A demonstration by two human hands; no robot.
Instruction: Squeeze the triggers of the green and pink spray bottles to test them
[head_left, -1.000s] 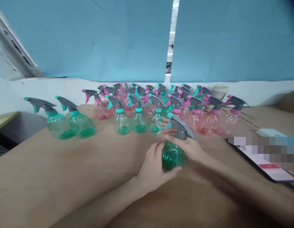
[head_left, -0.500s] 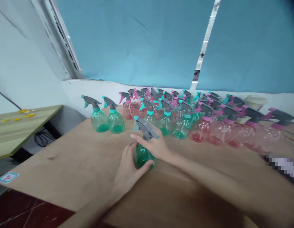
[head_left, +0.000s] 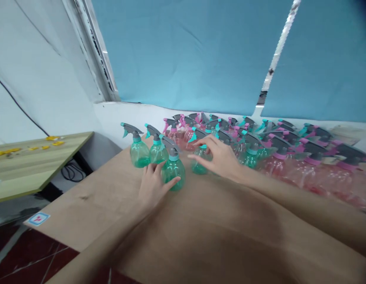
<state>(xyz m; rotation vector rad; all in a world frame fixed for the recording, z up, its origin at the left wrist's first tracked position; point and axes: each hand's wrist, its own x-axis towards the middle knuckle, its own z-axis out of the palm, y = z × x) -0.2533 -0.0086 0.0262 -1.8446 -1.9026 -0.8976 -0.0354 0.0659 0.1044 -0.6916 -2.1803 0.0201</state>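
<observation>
A green spray bottle (head_left: 173, 170) with a grey trigger head stands upright before me on the wooden table. My left hand (head_left: 153, 182) grips its lower body from the left, thumb in front. My right hand (head_left: 220, 156) is away from that bottle, thumb and fingers apart and nothing held. It hovers in front of another green spray bottle (head_left: 199, 167), partly hiding it; whether it touches is unclear. Two more green spray bottles, one on the far left (head_left: 139, 153) and one beside it (head_left: 158, 152), stand just behind the gripped one.
Several pink spray bottles (head_left: 277, 163) and green ones fill the back and right of the table (head_left: 200, 228). A blue-covered window (head_left: 185, 59) is behind. At left stands a lower table (head_left: 23, 169) with yellow pieces (head_left: 57, 143). A sticker (head_left: 38, 218) marks the table's left corner.
The gripped bottle has moved back and left, near the two standing green ones. My right hand has let go of its head and shifted right. The view has turned slightly left.
</observation>
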